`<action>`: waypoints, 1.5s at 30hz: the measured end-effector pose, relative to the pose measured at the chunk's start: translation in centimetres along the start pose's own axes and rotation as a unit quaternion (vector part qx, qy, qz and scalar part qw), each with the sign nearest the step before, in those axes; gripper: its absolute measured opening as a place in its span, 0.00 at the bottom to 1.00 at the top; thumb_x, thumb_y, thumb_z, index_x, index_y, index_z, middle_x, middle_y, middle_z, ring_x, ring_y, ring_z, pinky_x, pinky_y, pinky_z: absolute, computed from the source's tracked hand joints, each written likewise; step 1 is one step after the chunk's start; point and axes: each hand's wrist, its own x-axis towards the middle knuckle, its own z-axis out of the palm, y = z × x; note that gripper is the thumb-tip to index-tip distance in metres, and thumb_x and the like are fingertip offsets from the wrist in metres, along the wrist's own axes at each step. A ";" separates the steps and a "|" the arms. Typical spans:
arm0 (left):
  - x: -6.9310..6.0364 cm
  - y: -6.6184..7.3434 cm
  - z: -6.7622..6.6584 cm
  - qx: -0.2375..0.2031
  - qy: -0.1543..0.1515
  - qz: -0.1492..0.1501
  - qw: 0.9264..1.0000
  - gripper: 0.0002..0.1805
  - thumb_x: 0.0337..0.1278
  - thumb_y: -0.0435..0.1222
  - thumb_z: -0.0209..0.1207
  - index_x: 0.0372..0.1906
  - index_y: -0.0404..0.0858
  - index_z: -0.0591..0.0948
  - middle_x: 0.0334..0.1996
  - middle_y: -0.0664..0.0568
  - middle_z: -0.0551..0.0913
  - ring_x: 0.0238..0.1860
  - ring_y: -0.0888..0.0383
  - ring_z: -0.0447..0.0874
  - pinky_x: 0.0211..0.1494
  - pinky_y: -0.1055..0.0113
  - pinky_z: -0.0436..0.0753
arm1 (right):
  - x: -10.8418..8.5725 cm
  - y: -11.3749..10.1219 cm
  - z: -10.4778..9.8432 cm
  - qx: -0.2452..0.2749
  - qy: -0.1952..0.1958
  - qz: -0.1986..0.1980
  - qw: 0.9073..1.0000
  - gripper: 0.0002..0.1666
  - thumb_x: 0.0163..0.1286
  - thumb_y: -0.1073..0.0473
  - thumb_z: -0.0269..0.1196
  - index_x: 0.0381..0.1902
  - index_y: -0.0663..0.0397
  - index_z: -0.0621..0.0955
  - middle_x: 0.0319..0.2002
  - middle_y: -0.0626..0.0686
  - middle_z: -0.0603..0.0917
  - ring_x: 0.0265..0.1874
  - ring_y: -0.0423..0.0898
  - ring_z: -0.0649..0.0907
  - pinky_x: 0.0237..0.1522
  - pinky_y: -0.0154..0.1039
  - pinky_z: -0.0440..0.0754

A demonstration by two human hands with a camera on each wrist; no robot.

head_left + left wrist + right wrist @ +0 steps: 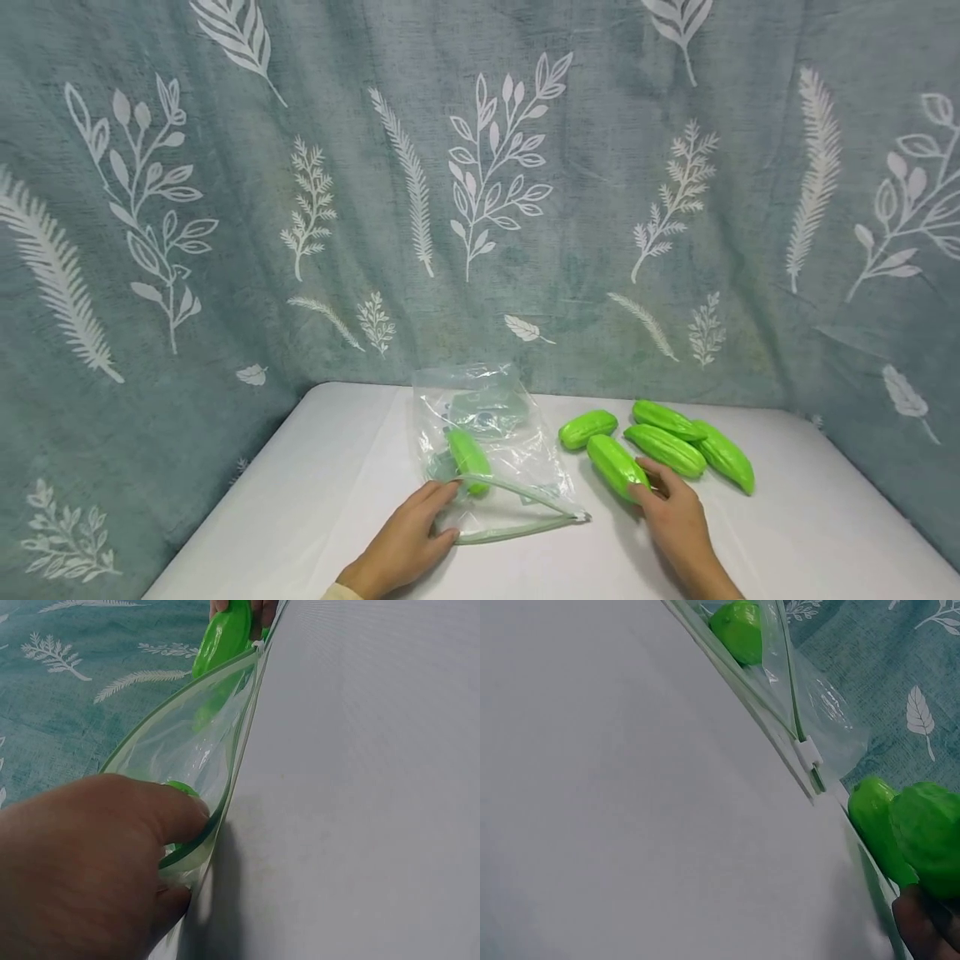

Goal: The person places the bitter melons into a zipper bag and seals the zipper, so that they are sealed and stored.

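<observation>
A clear zip bag [525,462] with a pale green-edged mouth lies on the white table, its opening facing me. Inside it rests one bright green, ridged cucumber-like vegetable [467,454]. My left hand [405,537] grips the left end of the bag's mouth, and the two edges stand apart. To the right of the bag, my right hand [678,512] holds another cucumber-like vegetable [613,465] by its near end, between thumb and fingers. A white slider [808,752] sits at the right corner of the mouth in the right wrist view.
Just behind the held one lies a shorter green vegetable [588,428]. Three more vegetables [666,450] lie grouped at the right, touching one another. A blue-green curtain [480,317] with white leaf prints hangs behind the white table [300,500].
</observation>
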 end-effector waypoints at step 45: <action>0.1 -0.2 0.4 0.011 0.002 0.003 1.000 0.35 0.60 0.39 0.67 0.72 0.39 0.70 0.60 0.53 0.77 0.62 0.56 0.76 0.65 0.59 0.77 | -3.2 -2.1 2.5 0.115 -0.087 -0.041 0.989 0.31 0.65 0.67 0.67 0.67 0.57 0.76 0.65 0.59 0.76 0.51 0.45 0.83 0.46 0.33 0.84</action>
